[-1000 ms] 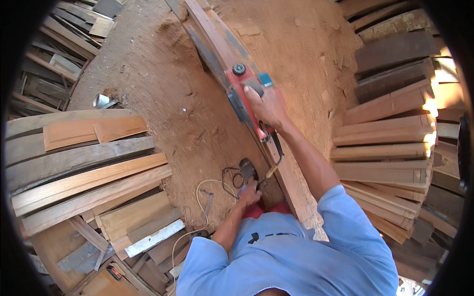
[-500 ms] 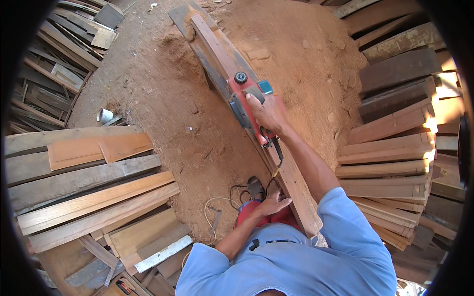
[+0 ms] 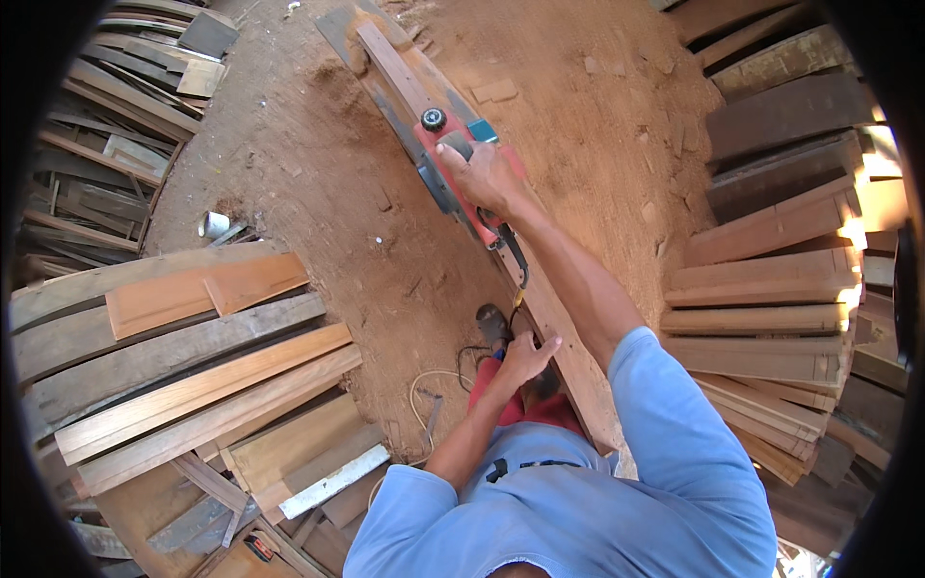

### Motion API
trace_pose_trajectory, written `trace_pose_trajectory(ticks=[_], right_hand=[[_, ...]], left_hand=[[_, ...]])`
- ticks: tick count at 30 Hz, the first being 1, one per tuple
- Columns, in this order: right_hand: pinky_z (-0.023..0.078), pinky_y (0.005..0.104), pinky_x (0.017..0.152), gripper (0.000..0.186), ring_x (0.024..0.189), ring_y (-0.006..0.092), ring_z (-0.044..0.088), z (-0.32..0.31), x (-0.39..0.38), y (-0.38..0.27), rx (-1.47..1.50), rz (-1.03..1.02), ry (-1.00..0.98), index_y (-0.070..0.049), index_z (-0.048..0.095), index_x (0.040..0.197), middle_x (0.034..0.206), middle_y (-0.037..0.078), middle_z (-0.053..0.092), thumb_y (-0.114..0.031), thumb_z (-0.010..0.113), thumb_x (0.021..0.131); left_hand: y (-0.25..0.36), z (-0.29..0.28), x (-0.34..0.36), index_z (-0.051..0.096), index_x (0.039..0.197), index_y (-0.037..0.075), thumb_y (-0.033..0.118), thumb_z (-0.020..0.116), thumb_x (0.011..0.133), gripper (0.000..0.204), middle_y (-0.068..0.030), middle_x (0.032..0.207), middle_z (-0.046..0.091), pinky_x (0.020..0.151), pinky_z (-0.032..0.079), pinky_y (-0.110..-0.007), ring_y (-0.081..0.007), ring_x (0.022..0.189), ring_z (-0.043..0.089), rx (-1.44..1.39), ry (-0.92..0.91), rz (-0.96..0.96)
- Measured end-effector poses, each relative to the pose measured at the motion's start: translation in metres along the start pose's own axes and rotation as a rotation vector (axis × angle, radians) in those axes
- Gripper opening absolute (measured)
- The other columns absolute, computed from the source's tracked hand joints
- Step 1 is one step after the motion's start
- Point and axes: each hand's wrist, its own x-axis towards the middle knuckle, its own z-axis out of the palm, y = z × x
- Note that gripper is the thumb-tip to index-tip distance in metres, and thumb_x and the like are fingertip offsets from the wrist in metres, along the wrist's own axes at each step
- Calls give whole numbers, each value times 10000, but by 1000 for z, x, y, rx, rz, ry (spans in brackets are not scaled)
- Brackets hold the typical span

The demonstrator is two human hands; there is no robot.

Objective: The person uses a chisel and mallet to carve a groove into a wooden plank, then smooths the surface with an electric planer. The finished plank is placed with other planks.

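Observation:
A red electric planer (image 3: 432, 144) with a black knob and a teal part sits on a long wooden board (image 3: 390, 67). My right hand (image 3: 479, 175) is closed around its rear handle, arm stretched out along the board. Close to my body, my left hand (image 3: 523, 360) grips the board's left edge, thumb over the top face; its other fingers are partly hidden. From the planer's back end a black cord (image 3: 517, 258) hangs down toward my left hand. The board lies along a narrow bench (image 3: 335, 31) strewn with sawdust at its far end.
Sawdust and wood scraps (image 3: 496, 91) cover the ground. Stacked planks (image 3: 771, 279) line the right side; more boards (image 3: 202, 395) lie at the left. A pale cable (image 3: 416, 395) loops by my feet. A white cup-like container (image 3: 212, 224) lies left of the bench.
My right hand has pushed the planer farther along the board, away from me and to the left in view. My left hand has shifted forward along the board's edge. The view has turned slightly.

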Motion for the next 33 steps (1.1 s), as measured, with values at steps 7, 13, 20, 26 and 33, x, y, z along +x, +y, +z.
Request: trace_pose_trajectory(ticks=[7, 13, 20, 26, 33], right_hand=[[525, 505, 802, 743, 864, 440, 707, -6, 17, -36, 88, 48, -112, 145, 655, 900, 844, 338, 683, -594, 578, 919], [509, 515, 767, 748, 791, 413, 693, 14, 66, -17, 28, 46, -45, 99, 668, 854, 784, 312, 671, -637, 553, 931], [502, 467, 682, 676, 700, 304, 664, 33, 129, -35, -79, 58, -64, 19, 690, 936, 703, 186, 648, -631, 509, 956], [500, 465, 680, 676, 684, 295, 655, 46, 166, -37, -55, 34, -77, 41, 667, 899, 693, 196, 645, -615, 509, 947], [517, 418, 618, 674, 607, 247, 669, 46, 189, -66, -18, 88, -79, 43, 672, 875, 610, 145, 617, -612, 529, 943]], left_hand=[[27, -26, 20, 578, 1196, -130, 467, 744, 877, 697, -342, 1115, 680, 952, 520, -488, -466, 1096, 668, -169, 266, 96], [88, -106, 51, 565, 1204, -94, 410, 723, 891, 613, -346, 1152, 661, 967, 507, -492, -474, 1129, 644, -98, 256, 21], [75, -142, 103, 528, 1305, -99, 382, 708, 902, 653, -349, 1233, 639, 1018, 486, -480, -481, 1198, 611, -227, 317, 127], [67, -164, 148, 526, 1321, -78, 336, 684, 930, 592, -340, 1213, 650, 1017, 486, -477, -477, 1188, 617, -268, 458, 227], [98, -210, 194, 510, 1354, -59, 204, 728, 902, 566, -280, 1259, 644, 1020, 472, -440, -391, 1201, 631, -524, 453, 233]])
